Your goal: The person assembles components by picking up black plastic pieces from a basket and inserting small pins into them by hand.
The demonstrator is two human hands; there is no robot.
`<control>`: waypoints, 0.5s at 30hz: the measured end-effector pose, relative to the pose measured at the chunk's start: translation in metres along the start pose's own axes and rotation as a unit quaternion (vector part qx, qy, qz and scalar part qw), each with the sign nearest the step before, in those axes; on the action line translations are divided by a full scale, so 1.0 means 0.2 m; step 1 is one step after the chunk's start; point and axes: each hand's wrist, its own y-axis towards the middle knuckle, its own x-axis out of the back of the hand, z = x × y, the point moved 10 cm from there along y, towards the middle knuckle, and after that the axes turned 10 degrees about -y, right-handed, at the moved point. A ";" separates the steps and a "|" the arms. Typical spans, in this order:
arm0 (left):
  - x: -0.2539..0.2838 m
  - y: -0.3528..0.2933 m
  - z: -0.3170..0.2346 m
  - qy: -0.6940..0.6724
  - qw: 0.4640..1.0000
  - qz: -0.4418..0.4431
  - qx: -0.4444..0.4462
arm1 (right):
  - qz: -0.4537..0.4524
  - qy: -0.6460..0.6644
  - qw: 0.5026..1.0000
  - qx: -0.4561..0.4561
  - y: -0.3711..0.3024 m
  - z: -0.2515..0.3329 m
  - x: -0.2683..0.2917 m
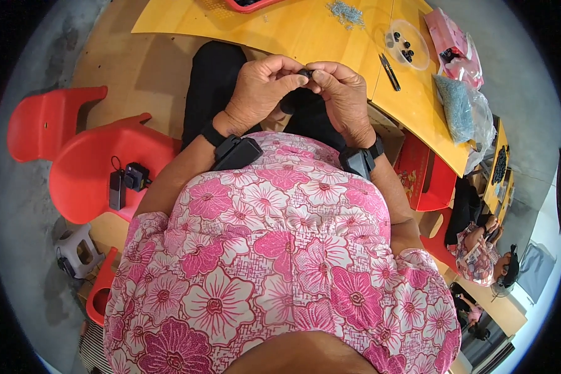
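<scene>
My left hand (262, 87) and my right hand (341, 93) meet over my lap, just in front of the yellow table's near edge. Between their fingertips is a small round black part (305, 73), pinched from both sides. Fingers cover much of it, so its exact kind does not show. On the table to the right, a clear round tub (422, 47) holds several similar small black parts (407, 45). Black thread snips (389, 71) lie beside the tub, nearer to my right hand.
A pile of small clear pieces (346, 14) lies on the yellow table (280, 31), near a red tray (252, 6). At right are a pink package (445, 37) and a bag of grey-blue pieces (455, 109). Red chairs (84, 168) stand at left. Another person (477, 252) sits at far right.
</scene>
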 end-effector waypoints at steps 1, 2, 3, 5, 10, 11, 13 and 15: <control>0.00 0.00 0.00 0.001 1.000 -0.001 -0.001 | 0.000 -0.005 1.000 0.003 0.00 0.00 0.00; 0.00 0.00 0.00 0.001 1.000 -0.001 -0.001 | 0.000 -0.004 1.000 0.003 0.00 -0.01 0.00; 0.00 0.00 0.01 -0.003 1.000 -0.003 -0.003 | 0.003 0.003 1.000 0.006 0.00 -0.02 0.00; 0.00 0.00 0.02 -0.006 1.000 -0.005 -0.005 | 0.005 0.010 1.000 0.008 -0.01 -0.03 0.00; -0.01 -0.01 0.00 0.007 1.000 -0.001 -0.008 | 0.032 0.146 0.987 -0.056 -0.01 -0.14 -0.02; -0.01 -0.01 0.01 0.008 1.000 -0.001 -0.008 | 0.032 0.146 0.987 -0.056 -0.01 -0.16 -0.02; -0.01 -0.01 0.02 -0.019 1.000 0.001 -0.002 | 0.066 0.193 0.977 -0.060 -0.01 -0.17 -0.04; -0.01 -0.01 0.02 -0.025 1.000 0.004 0.003 | 0.071 0.194 0.977 -0.060 -0.01 -0.17 -0.04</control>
